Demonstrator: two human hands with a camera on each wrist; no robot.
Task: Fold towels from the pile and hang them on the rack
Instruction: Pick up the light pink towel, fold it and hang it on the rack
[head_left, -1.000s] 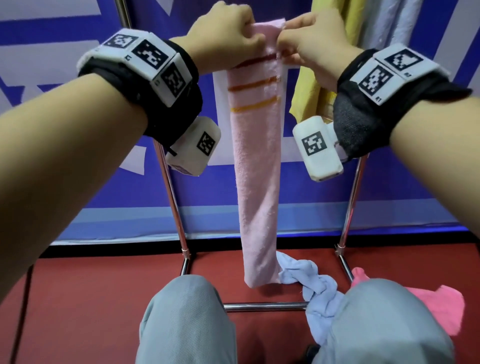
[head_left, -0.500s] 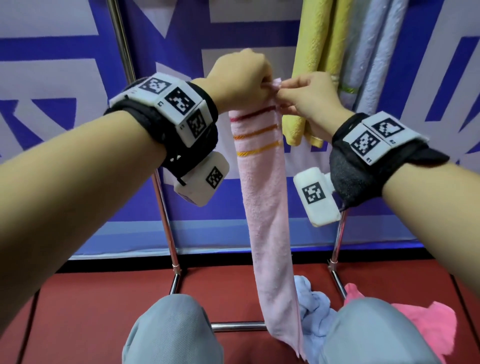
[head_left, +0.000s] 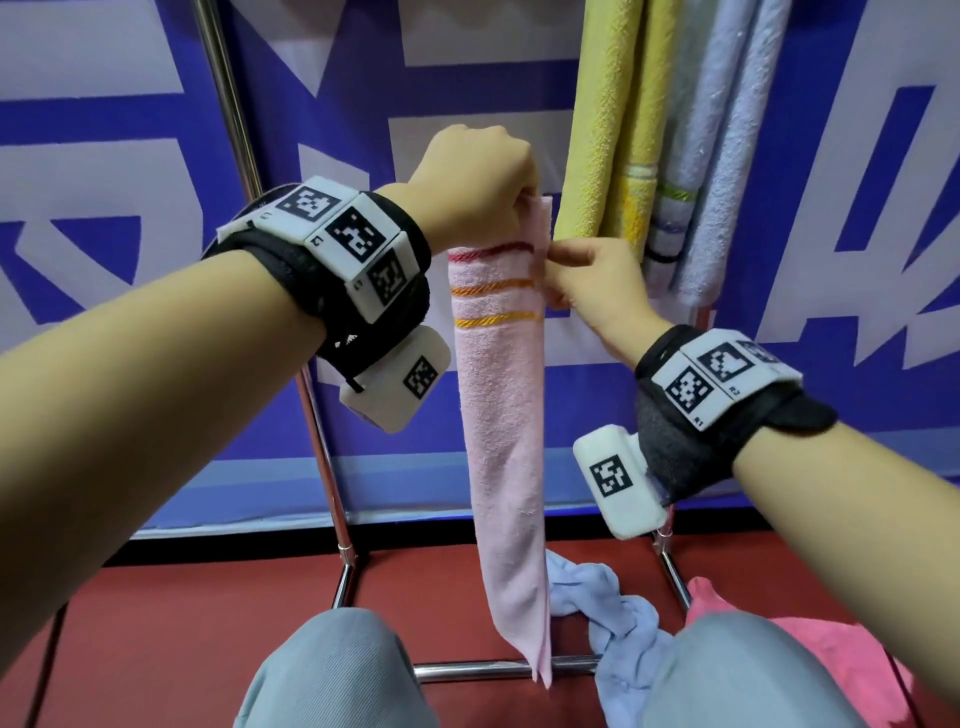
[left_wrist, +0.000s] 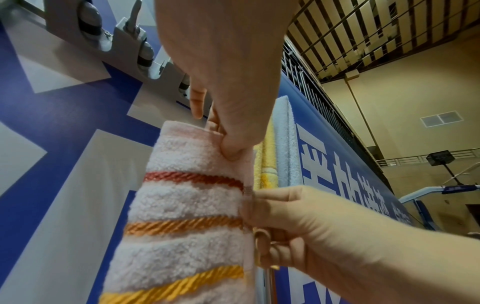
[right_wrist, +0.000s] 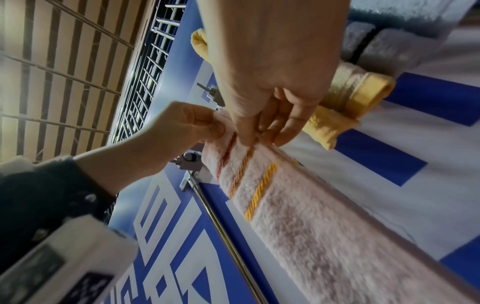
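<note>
1. two knees (head_left: 332, 670) in grey trousers are seen nearest, at the bottom of the head view; between and beside them a blue towel (head_left: 613, 603) and a bright pink towel (head_left: 831, 649) are left crumpled on the red floor (head_left: 171, 613), judged to be the pile not yet folded.
2. the base bar of the rack (head_left: 498, 670) is crossed by the hanging tail of the pink towel (head_left: 501, 441), which is folded into a narrow strip and held up in the air, not yet on the rack.
3. its top corner is pinched by the left hand (head_left: 478, 192), thumb pressed onto the hem in the left wrist view, so that the strip is let hang straight under its own weight.
4. the right edge, at the striped bands, is pinched by the right hand (head_left: 592, 280) just below the left; the layers are probably being kept aligned this way.
5. farther back, yellow towels (head_left: 608, 119) and pale towels (head_left: 727, 156) are seen hung side by side, with space left of them, likely meant for the strip.
6. the rack's top rail is cut off in the head view, and most left fingers are hidden behind the fist; how many layers the strip has cannot be told.
</note>
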